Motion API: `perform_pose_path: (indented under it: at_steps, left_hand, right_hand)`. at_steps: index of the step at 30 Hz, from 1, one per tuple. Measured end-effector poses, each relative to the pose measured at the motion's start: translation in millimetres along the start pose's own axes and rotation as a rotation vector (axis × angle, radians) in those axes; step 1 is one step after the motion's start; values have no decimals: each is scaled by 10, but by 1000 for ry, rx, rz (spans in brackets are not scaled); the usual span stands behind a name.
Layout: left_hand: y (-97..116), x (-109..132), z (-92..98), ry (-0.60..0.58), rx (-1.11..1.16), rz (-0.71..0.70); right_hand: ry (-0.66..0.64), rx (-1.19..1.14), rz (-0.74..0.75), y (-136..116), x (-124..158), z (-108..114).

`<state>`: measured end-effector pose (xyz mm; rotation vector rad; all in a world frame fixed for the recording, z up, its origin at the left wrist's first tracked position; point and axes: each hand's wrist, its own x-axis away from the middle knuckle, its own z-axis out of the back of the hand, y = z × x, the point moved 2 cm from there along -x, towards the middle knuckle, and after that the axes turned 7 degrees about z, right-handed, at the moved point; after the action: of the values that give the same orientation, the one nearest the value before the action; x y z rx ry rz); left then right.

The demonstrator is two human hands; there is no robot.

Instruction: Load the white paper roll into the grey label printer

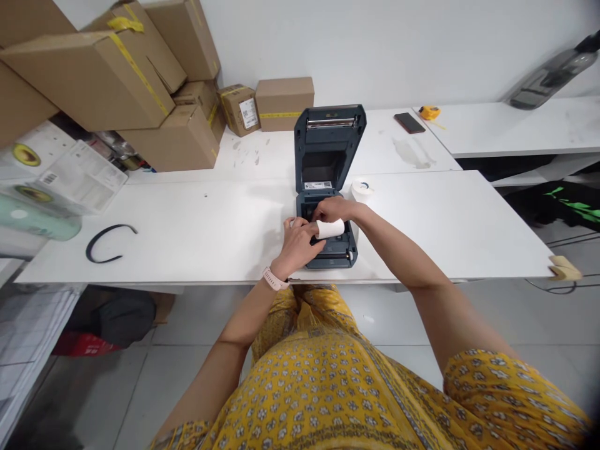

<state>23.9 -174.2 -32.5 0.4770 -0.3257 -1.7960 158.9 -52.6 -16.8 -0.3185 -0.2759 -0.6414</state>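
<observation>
A dark label printer (330, 150) stands on the white table with its lid tipped up and back. Both my hands are over its open lower body. My left hand (300, 242), with a pink wristband, is at the left side; its fingers are bent around the left end of a small white paper roll (330, 229), and the thumb points right below it. My right hand (332, 209) reaches in from the right, behind the white roll. Its fingers curl down into the printer, and whatever they grip is hidden. A white label roll (362, 189) stands just right of the printer.
Cardboard boxes (187, 134) are piled at the back left, with two smaller boxes (285, 103) by the wall. A black headband (100, 240) lies at left. A phone (409, 123), a yellow tape measure (429, 112) and a spray bottle (548, 78) are at back right.
</observation>
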Motion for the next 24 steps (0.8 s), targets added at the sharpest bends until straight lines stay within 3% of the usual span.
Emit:
perform_pose_path:
  at_steps: [11, 24]
  left_hand:
    - [-56, 23, -144, 10, 6, -216]
    - [167, 582, -252, 228, 119, -383]
  right_hand:
    - [-33, 17, 31, -55, 53, 59]
    - [-22, -23, -10, -61, 64, 52]
